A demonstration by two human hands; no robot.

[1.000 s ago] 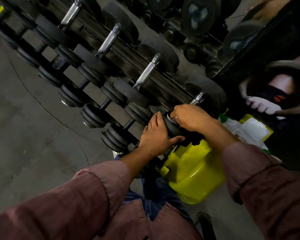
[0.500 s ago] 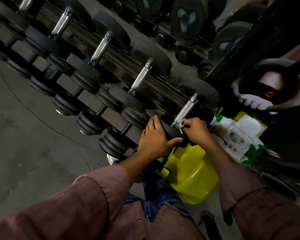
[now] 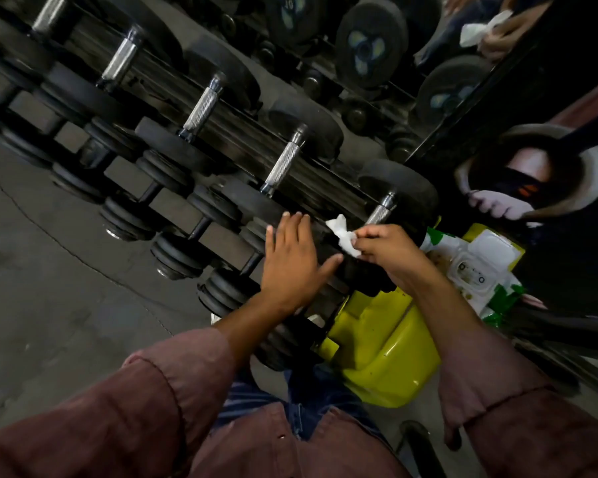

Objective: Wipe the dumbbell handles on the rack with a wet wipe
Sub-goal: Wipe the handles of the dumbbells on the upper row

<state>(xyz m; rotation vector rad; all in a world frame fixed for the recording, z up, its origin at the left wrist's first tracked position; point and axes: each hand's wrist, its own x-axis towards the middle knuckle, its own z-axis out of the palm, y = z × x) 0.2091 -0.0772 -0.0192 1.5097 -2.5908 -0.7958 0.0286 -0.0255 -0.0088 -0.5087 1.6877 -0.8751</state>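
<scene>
Pinching the wet wipe (image 3: pixel 343 237), right hand (image 3: pixel 389 250) fingers (image 3: pixel 366 236) sit beside the dumbbell handle (image 3: pixel 378 213).

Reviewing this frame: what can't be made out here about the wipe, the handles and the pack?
- Head view: nearest dumbbell handle, lower part hidden behind the right hand.
- Wet wipe: its wetness or dirt can't be judged; crumpled, partly inside the fingers.
- Wipe pack: label print too small and dim to read.
- Far-left handle: cut off by the top edge.
- Left hand covers the dumbbell plate beneath.
</scene>
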